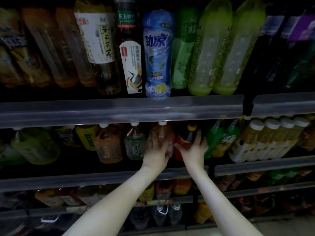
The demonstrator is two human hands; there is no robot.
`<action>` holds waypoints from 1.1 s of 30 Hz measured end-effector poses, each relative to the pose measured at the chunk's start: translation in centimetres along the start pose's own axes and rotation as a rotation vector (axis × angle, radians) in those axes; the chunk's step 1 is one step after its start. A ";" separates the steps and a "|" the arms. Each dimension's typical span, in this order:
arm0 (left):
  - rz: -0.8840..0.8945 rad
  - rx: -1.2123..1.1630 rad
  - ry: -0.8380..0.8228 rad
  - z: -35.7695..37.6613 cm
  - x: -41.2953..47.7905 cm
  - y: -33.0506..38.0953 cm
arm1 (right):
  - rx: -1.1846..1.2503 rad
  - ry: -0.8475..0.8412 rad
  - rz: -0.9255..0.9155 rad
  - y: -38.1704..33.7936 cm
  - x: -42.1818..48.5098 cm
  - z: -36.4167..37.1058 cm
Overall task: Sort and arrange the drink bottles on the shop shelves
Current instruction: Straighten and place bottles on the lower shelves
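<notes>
Both hands were on the shelf directly below the blue bottle [157, 53]. L hand [156, 151] was wrapped round an amber bottle [163, 132] w/ white cap, fingers curled on its left side. R hand [193, 149] gripped a dark bottle [188, 135] w/ yellow cap, below & slightly right of the blue bottle. Couldn't tell if the two touched. Pale green bottles [211, 48] stood right of the blue bottle, same level.
</notes>
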State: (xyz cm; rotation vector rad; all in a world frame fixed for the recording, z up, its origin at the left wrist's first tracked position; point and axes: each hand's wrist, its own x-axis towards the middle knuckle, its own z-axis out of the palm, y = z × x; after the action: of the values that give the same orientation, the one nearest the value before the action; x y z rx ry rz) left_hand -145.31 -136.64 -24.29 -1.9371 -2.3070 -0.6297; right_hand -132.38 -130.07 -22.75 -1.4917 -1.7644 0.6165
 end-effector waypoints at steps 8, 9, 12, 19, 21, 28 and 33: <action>-0.049 0.007 0.090 1.4 -0.1 1.2 | -0.469 0.025 -0.344 2.7 0.4 0.0; -0.068 -0.007 0.068 1.4 -0.4 1.6 | -0.482 0.027 -0.378 3.0 0.4 -0.3; -0.073 -0.040 -0.007 2.0 -1.8 2.6 | -0.490 0.016 -0.457 3.9 0.0 -0.6; -0.005 -0.059 -0.224 6.3 -10.3 2.3 | -0.311 -0.210 -0.578 11.0 -7.6 0.1; -0.037 -0.125 -0.261 8.6 -13.4 1.9 | -0.288 -0.337 -0.540 14.1 -10.2 0.7; -0.247 -0.237 -0.541 18.4 -22.7 1.0 | -0.536 -0.884 -0.063 26.6 -17.4 3.8; -0.365 -0.230 -0.601 28.3 -26.7 0.1 | -0.577 -1.065 0.054 36.6 -19.3 9.5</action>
State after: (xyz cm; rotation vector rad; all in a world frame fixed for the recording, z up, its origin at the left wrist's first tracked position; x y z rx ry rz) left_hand -133.77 -151.69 -58.26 -2.0271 -3.1273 -0.3756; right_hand -115.93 -140.22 -60.54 -1.7210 -2.8998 1.1292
